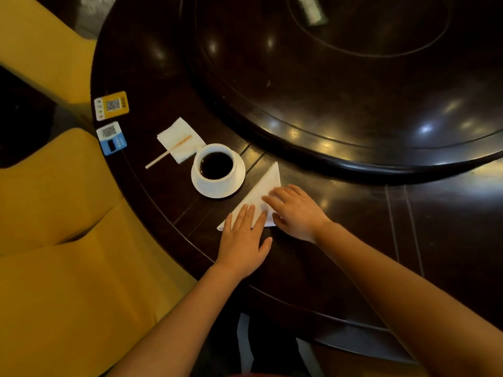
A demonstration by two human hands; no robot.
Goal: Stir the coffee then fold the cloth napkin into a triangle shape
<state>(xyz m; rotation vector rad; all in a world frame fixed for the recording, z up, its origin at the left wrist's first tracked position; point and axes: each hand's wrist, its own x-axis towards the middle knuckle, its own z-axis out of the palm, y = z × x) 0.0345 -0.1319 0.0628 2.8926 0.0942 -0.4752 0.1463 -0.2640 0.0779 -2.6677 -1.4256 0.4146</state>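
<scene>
A white cup of black coffee (216,165) stands on a white saucer (234,186) on the dark round table (168,197). To its right lies the white cloth napkin (268,183), folded into a triangle with one point toward the far side. My left hand (243,240) lies flat on the napkin's near left corner, fingers spread. My right hand (295,210) presses flat on the napkin's right part. A wooden stir stick (168,151) rests across a small white paper napkin (181,140) left of the cup.
A raised dark turntable (340,77) fills the table's middle, with a small pale object (311,9) on it. Two QR-code cards, one yellow (111,105) and one blue (111,137), sit at the left table edge. Yellow chairs (54,240) stand to the left.
</scene>
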